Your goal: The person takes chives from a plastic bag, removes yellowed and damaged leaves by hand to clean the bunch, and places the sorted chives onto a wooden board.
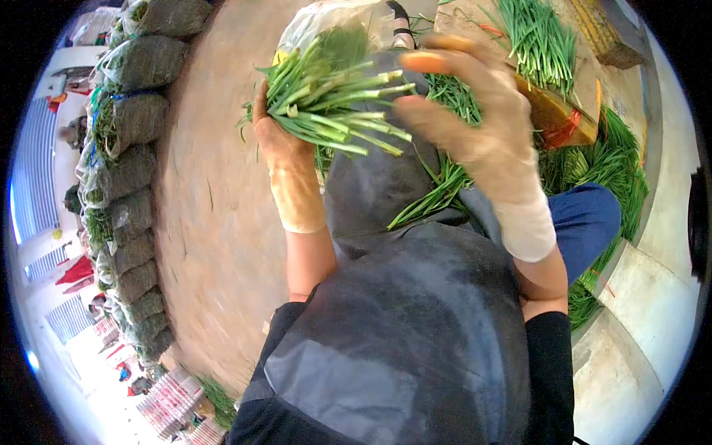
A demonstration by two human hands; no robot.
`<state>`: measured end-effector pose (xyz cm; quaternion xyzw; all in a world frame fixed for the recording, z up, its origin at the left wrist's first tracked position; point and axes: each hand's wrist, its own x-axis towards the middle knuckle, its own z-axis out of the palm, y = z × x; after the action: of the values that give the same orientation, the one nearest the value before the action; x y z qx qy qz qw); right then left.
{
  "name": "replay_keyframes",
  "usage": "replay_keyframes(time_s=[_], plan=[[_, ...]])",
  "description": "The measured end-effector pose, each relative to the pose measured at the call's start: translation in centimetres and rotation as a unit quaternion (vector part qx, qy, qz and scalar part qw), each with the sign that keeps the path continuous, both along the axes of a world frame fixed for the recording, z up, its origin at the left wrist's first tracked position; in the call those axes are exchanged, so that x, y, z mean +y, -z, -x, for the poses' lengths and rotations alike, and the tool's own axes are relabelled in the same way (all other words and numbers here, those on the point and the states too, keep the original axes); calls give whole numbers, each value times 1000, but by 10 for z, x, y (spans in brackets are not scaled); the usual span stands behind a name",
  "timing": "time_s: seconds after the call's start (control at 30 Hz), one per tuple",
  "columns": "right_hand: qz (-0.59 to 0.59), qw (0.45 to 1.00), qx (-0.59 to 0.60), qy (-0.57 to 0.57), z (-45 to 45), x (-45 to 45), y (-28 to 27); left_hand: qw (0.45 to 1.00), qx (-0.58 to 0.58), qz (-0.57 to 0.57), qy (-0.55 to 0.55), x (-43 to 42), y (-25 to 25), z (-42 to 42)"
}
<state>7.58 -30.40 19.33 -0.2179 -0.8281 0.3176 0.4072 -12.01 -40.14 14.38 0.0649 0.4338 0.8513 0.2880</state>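
My left hand, in a pale glove, grips a bunch of garlic chives. The pale stalk ends point right and the green leaves are bunched to the left. To the right of those ends, my right hand is raised, gloved, its fingers apart and orange at the tips. It is smeared by motion and nothing shows in it. A few loose chives lie on the dark apron over my lap, below the right hand.
A trimmed bundle of chives rests on a board at upper right. Heaped chives lie beside my blue-clad knee. Full mesh sacks line the floor at left. A clear plastic bag sits ahead.
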Motion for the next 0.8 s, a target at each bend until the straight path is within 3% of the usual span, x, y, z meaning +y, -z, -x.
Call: replay_keyframes(time_s=[0.2,0.27,0.4,0.47,0.53,0.6,0.63,0.67,0.73,0.77,0.8], plan=[[46,998,-5,-43,35,-4,4,999,-7,-26,18,3,4,-6],[-24,1000,8,16,36,-3,10,999,-24,-29,17,3,6,-5],[6,999,-17,31,37,0,24,998,-5,-53,24,6,18,1],[136,986,90,-17,39,-1,28,944,-185,-238,134,3,22,10],[197,977,71,-41,23,0,14,958,-157,-215,108,1,24,14],[360,926,87,-69,2,11,8,914,-197,-313,165,0,24,24],[184,982,16,-41,-14,26,24,913,-184,-326,162,-4,22,28],[0,999,-41,22,-31,41,39,912,-170,-339,157,-8,20,32],[110,992,-61,17,-63,74,70,947,-60,-298,105,-16,22,42],[273,952,98,-96,-70,84,92,948,-56,-298,100,-19,21,46],[422,849,254,-191,-76,94,113,912,-129,-364,138,-22,20,51]])
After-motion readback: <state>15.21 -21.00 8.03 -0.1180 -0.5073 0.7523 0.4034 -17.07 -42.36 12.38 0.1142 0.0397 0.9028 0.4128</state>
